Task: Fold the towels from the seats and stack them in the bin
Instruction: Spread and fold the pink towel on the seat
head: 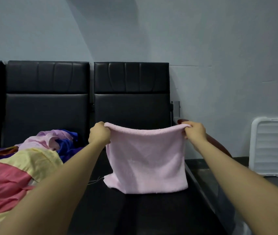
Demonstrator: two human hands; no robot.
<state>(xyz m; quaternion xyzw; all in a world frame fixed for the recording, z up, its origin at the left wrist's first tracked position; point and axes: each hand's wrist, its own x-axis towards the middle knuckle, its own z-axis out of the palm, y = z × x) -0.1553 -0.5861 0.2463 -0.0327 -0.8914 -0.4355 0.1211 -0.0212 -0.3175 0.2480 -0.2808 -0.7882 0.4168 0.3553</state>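
Pinching towel (pixel 145 160) top corners, left hand (pixel 99 133) and right hand (pixel 195 131) apart | hem drags seat (pixel 134 212) | risk: uneven fold, corner slips

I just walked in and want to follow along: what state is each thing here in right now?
Pink towel: held up by its top corners, bottom edge on the black seat.
Left hand: fingers grip one top corner.
Right hand: fingers grip the other top corner.
Pile of towels: unfolded, heaped on the seats.
White bin: tilted against the wall.
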